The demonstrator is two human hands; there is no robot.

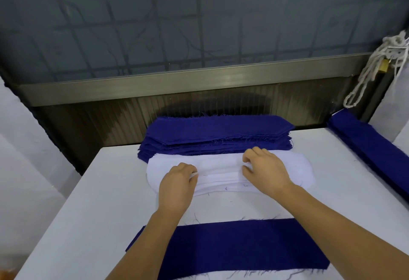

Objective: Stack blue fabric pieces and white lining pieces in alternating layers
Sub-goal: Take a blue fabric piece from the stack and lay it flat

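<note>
Pinching white lining stack (221,175), left hand (177,182), right hand (265,169)

The left hand (177,183) covers the near left part of the white stack (218,172), its fingertips tucked out of sight at the edge. Both forearms hide parts of the blue piece (243,246) below. The right-hand blue pile (371,144) runs off the frame edge.
</note>
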